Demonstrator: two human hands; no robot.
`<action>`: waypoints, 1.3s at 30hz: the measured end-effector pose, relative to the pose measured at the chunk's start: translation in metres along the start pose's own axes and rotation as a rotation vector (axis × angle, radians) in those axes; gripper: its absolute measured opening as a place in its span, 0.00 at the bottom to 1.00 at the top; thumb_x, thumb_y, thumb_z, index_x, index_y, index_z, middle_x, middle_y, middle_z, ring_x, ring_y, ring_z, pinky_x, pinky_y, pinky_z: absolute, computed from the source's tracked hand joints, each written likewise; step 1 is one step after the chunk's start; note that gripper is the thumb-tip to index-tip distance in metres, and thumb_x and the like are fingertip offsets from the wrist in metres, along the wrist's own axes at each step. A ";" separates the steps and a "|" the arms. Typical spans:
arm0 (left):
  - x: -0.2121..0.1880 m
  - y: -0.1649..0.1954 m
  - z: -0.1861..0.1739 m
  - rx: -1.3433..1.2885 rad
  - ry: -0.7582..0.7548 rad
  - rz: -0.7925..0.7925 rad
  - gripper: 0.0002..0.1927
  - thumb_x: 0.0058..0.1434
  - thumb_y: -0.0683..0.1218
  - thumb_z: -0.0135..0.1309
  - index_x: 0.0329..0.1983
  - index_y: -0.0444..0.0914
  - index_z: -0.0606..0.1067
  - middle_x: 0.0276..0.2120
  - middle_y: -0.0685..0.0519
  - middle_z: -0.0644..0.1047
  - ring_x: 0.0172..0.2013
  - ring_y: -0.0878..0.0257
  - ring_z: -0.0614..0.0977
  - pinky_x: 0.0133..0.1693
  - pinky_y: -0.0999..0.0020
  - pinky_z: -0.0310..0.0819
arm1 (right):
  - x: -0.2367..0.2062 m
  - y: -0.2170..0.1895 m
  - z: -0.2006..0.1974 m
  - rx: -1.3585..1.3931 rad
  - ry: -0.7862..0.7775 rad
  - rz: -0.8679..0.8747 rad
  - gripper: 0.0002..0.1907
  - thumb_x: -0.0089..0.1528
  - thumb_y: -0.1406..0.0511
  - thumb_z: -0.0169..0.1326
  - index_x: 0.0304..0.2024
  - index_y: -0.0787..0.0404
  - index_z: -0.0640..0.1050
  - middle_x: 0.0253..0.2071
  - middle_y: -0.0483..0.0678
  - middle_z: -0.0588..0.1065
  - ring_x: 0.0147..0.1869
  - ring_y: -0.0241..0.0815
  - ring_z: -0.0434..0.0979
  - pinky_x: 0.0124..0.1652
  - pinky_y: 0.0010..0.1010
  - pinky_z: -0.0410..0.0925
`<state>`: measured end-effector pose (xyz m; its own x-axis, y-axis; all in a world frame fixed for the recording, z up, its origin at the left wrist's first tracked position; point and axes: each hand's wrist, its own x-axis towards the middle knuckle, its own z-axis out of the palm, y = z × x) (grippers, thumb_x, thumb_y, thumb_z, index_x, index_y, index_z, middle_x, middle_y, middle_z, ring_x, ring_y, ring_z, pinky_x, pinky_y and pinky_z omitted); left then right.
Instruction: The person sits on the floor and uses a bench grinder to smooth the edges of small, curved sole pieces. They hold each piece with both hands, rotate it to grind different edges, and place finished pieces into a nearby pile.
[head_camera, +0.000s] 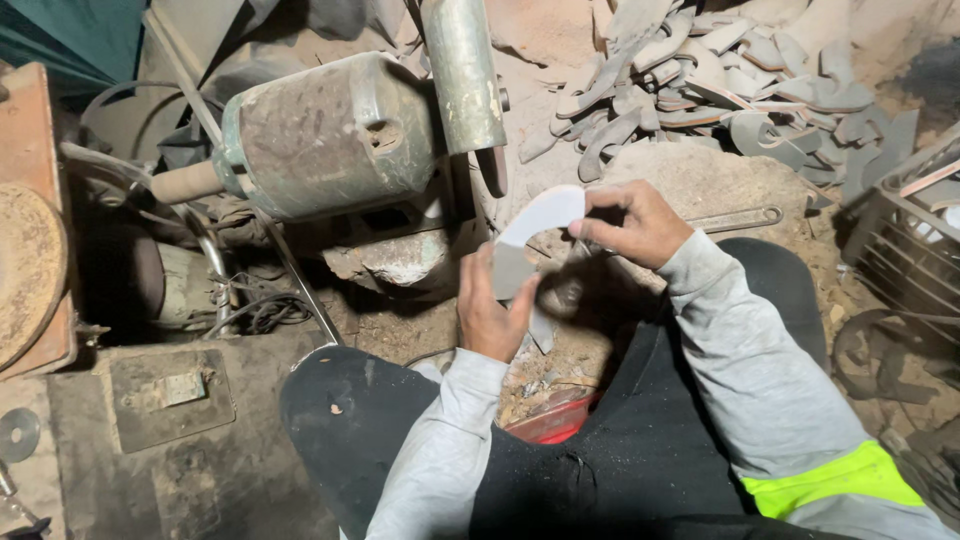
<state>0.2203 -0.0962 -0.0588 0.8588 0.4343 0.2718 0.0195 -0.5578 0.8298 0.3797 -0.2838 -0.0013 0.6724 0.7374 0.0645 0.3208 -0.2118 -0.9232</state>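
In front of the grinder (330, 135), between your knees, you hold a curved metal blade (535, 235), pale grey and shaped like a sickle. Your left hand (492, 315) grips its lower end, the fingers (478, 290) wrapped round it and the thumb pressed on the flat face. Your right hand (632, 222) takes the upper end, the fingers (605, 205) curled and pinching the edge of the arc. The blade stands almost upright, just below the small wheel (492, 168) at the side of the machine; whether it touches the wheel I cannot tell, because the guard (463, 70) hides part of the gap.

The step in hand looks like the presenting of the blade to the wheel, to grind or smooth its edge. It seems not yet pressed against it. The next move calls for a firm hold at both ends, so that the blade does not twist, and for a steady angle as you bring the edge up. Keep the fingertips back from the rim of the wheel.

Behind, on the dusty floor (700, 180), lies a pile (720, 90) of similar curved blades, well apart from your hands. A wire crate (905, 235) stands at the right, and something red (555, 420) lies under your legs.
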 end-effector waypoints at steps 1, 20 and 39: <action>-0.001 0.001 0.003 -0.016 -0.036 0.005 0.35 0.56 0.44 0.68 0.64 0.30 0.66 0.53 0.38 0.76 0.52 0.45 0.82 0.53 0.56 0.79 | 0.000 0.000 -0.002 -0.077 0.042 -0.076 0.08 0.64 0.67 0.62 0.44 0.65 0.83 0.35 0.47 0.80 0.41 0.34 0.76 0.45 0.27 0.69; 0.051 -0.028 0.018 -1.005 -0.316 -0.238 0.25 0.67 0.43 0.60 0.64 0.27 0.71 0.53 0.48 0.78 0.47 0.64 0.80 0.43 0.68 0.78 | 0.048 0.006 0.051 0.216 0.286 -0.065 0.10 0.63 0.72 0.62 0.45 0.67 0.76 0.41 0.42 0.78 0.44 0.27 0.77 0.42 0.21 0.72; 0.046 -0.032 0.014 -0.955 -0.340 -0.325 0.27 0.67 0.43 0.59 0.68 0.30 0.69 0.48 0.48 0.79 0.43 0.64 0.80 0.43 0.67 0.79 | 0.051 0.013 0.053 0.153 0.235 0.001 0.09 0.63 0.70 0.63 0.45 0.66 0.78 0.42 0.45 0.80 0.44 0.30 0.78 0.43 0.24 0.73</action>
<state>0.2661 -0.0680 -0.0797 0.9853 0.1601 -0.0593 -0.0098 0.3997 0.9166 0.3824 -0.2147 -0.0299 0.8148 0.5643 0.1330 0.2272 -0.0998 -0.9687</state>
